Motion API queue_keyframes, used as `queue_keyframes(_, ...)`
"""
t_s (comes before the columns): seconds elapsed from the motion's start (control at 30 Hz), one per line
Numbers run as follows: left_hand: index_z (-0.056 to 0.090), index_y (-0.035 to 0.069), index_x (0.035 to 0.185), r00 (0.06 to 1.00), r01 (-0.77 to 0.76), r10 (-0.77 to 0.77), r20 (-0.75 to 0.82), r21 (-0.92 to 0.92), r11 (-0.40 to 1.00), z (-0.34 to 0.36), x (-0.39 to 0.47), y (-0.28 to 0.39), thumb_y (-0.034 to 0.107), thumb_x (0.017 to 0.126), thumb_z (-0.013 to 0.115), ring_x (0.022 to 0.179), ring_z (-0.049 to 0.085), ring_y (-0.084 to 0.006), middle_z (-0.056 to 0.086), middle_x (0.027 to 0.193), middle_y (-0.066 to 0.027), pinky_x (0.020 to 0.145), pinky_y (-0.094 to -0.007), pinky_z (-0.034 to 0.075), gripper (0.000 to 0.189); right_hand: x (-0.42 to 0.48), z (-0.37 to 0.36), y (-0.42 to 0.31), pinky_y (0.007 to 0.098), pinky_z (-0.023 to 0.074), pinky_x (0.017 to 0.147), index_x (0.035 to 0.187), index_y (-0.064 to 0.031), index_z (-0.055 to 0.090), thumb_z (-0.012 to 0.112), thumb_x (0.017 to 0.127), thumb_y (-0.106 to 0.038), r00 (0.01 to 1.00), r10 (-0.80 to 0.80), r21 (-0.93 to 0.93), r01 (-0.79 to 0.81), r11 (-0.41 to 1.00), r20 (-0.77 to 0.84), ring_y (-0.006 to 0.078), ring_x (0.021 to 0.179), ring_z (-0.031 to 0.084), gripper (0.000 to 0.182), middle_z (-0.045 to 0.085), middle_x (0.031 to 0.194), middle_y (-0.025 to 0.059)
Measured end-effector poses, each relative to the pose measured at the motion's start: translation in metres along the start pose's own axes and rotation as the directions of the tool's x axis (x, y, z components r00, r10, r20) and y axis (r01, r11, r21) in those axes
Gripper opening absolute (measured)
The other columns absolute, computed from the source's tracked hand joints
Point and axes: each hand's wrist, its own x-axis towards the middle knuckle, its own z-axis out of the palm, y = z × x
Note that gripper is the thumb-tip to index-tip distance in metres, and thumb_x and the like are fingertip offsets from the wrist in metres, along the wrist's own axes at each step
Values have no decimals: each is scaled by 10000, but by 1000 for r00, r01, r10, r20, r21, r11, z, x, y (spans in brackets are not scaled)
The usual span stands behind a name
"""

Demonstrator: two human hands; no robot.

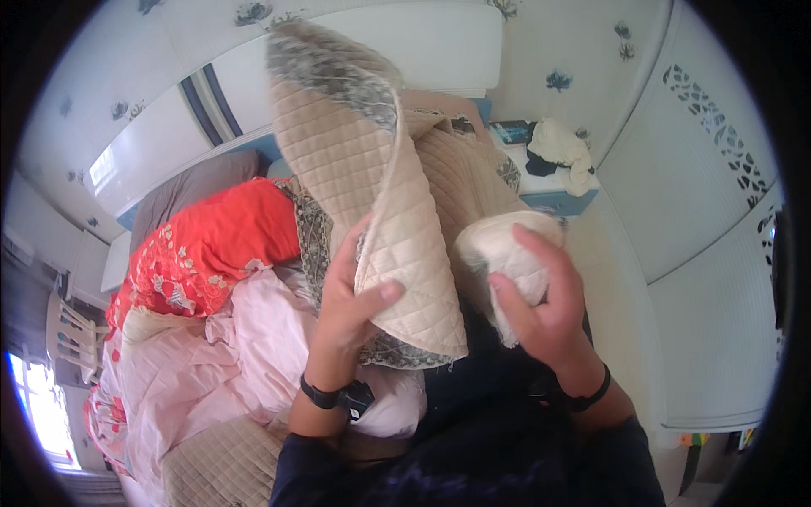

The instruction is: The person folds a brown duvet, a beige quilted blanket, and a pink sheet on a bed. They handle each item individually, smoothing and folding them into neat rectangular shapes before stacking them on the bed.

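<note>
A beige quilted cover (405, 266) with a grey patterned border hangs between my hands, partly lifted over the bed. My left hand (355, 291) grips one edge, its thumb pressed on the pale underside. A bunched, pale part of the quilting is held in my right hand (545, 298), fingers curled around it; whether it is the same piece I cannot tell. The cover's upper flap rises toward the headboard, blurred at its top. Behind it, more beige quilted fabric (462, 165) with the same border lies on the bed.
Left of my hands lie a red floral pillow or quilt (215, 241), a grey pillow (193, 184) and crumpled pink bedding (222, 355). A white headboard (443, 44) stands behind. Clothing (561, 149) lies on the nightstand (564, 199). White wardrobe doors (709, 342) rise at right.
</note>
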Motion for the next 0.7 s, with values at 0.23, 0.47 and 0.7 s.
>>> queue_keyframes(0.23, 113, -26, 1602, 987, -121, 101, 121, 170, 978, 15, -4, -6, -34, 711, 790, 1385, 462, -263, 456, 1505, -204, 1133, -359, 365, 1119, -11, 31, -6, 408, 520, 878, 1533, 32, 245, 609, 841, 107, 960, -263, 94, 254, 963, 99, 365, 1011, 636, 786, 590, 1296, 247)
queue_keyframes(0.47, 563, -73, 1338, 993, -99, 54, 107, 483, 870, -2, -6, -19, 55, 983, 597, 1183, 599, -170, 659, 1272, -130, 1015, -317, 460, 379, -9, 44, -4, 390, 461, 1006, 1546, 39, 183, 638, 871, 65, 968, -7, 480, -118, 869, 251, 330, 1176, 598, 816, 538, 1364, 245)
queue_keyframes(0.7, 707, -43, 1114, 979, -195, 179, 97, 701, 686, -4, 2, -16, 56, 905, 702, 983, 661, -160, 715, 1055, -121, 872, -278, 500, 231, 6, 52, 0, 300, 519, 792, 1257, 11, 658, 692, 815, 80, 998, -59, 176, 56, 983, 11, 253, 949, 648, 449, 612, 1176, 161)
